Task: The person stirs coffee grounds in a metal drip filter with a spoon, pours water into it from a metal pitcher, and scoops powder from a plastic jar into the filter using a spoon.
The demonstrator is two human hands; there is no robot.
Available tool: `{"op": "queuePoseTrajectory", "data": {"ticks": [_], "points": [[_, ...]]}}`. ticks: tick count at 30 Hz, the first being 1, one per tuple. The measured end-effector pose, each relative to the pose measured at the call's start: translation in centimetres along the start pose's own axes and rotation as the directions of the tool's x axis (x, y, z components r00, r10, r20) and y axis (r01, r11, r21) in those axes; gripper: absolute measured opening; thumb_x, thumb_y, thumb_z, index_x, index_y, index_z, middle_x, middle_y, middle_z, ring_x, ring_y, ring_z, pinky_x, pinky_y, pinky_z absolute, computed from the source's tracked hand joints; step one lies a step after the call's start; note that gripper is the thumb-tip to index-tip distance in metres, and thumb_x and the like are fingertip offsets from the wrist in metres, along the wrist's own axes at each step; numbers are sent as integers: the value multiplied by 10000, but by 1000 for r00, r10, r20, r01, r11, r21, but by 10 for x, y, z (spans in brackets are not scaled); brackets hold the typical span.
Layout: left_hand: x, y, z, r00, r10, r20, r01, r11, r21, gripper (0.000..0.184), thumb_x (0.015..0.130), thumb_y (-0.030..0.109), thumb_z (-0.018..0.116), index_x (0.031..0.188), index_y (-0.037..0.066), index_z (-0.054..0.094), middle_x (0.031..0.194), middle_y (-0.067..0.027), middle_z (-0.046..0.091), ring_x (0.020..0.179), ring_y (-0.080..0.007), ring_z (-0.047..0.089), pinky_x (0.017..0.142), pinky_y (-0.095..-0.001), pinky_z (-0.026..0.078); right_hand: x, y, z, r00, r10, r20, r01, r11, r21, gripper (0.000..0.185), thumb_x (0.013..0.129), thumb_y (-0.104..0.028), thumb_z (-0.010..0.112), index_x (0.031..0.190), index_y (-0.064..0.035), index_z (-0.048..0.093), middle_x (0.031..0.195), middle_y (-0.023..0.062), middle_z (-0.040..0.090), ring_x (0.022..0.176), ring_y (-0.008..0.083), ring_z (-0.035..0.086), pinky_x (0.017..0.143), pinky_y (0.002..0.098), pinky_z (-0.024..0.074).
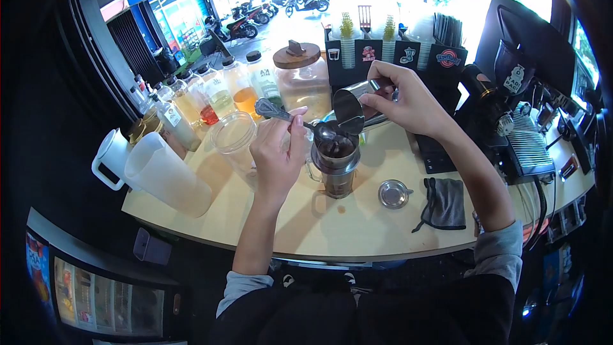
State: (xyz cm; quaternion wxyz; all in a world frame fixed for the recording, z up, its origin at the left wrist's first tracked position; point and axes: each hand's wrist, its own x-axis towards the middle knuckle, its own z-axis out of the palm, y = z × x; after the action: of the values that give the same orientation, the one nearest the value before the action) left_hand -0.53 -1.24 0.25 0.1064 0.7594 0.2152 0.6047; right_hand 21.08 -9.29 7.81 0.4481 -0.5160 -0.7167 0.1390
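Your left hand (276,156) is closed around the handle of a spoon (269,110), whose bowl is over a metal filter (346,165). Your right hand (403,103) grips a metal cup (347,108) between thumb and fingers, tilted with its mouth toward the spoon's bowl. The filter sits atop a glass (338,186), midway along the table's (319,236) near edge. Nearer its right end lies a grey cloth (445,206); a frosted pitcher (167,169) stands by the near left corner.
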Motion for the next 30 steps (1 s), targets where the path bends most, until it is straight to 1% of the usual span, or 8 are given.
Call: {"op": "queuePoseTrajectory", "data": {"ticks": [6, 8, 12, 14, 17, 18, 20, 30], "points": [[0, 2, -3, 992, 128, -13, -126, 987, 97, 145, 857, 32, 627, 979, 29, 704, 678, -78, 603, 639, -221, 552, 622, -345, 428, 1, -7, 6, 1000, -15, 0, 15, 1000, 23, 196, 844, -29, 647, 851, 50, 468, 705, 55, 547, 726, 74, 636, 599, 247, 494], [0, 2, -3, 988, 156, -14, -153, 981, 115, 142, 851, 29, 633, 974, 31, 704, 671, -75, 596, 632, -224, 545, 621, -348, 424, 2, -5, 8, 999, -38, 1, 38, 999, 1, 202, 864, -60, 644, 842, -8, 450, 683, 12, 519, 716, 70, 642, 580, 207, 444], [0, 4, -3, 972, 237, -11, -232, 958, 170, 143, 839, 20, 643, 969, 35, 700, 663, -71, 587, 622, -228, 538, 624, -351, 418, 4, -5, 13, 998, -57, -12, 57, 998, -13, 209, 866, -68, 646, 852, -3, 448, 663, 3, 467, 673, 53, 609, 565, 202, 429], [0, 4, -3, 970, 245, -9, -240, 956, 169, 148, 838, 21, 644, 975, 36, 699, 662, -69, 586, 619, -230, 537, 625, -350, 417, 4, -8, 13, 996, -88, -29, 84, 991, -109, 226, 861, -75, 657, 851, 0, 444, 666, 6, 437, 631, 35, 525, 548, 216, 414], [0, 4, -3, 965, 263, -7, -258, 951, 170, 153, 837, 23, 646, 980, 38, 697, 660, -68, 583, 613, -232, 536, 624, -349, 414, 4, -4, 16, 996, -79, -43, 77, 996, -47, 240, 852, -77, 667, 847, 2, 441, 663, 10, 412, 622, 43, 431, 544, 233, 396], [0, 4, -3, 962, 272, -8, -267, 948, 173, 153, 836, 24, 646, 980, 37, 696, 658, -69, 582, 610, -233, 535, 622, -349, 412, 4, -5, 15, 996, -79, -43, 77, 996, -47, 240, 852, -77, 667, 847, 2, 441, 663, 10, 412, 622, 43, 431, 544, 233, 396], [-1, 4, -3, 963, 270, -5, -265, 949, 174, 150, 837, 24, 647, 978, 38, 696, 658, -68, 581, 608, -232, 533, 621, -349, 411, 4, -8, 13, 998, -54, -43, 50, 994, -99, 210, 830, -44, 661, 873, 51, 479, 718, 105, 549, 676, 114, 616, 619, 289, 501], [-2, 4, -4, 956, 292, 0, -286, 938, 198, 172, 838, 35, 650, 1004, 49, 691, 700, -74, 592, 629, -241, 538, 631, -359, 415, -4, -7, 2, 996, -35, -83, 17, 978, -208, 213, 826, -45, 668, 885, 55, 490, 729, 110, 547, 666, 113, 601, 626, 296, 508]]}}
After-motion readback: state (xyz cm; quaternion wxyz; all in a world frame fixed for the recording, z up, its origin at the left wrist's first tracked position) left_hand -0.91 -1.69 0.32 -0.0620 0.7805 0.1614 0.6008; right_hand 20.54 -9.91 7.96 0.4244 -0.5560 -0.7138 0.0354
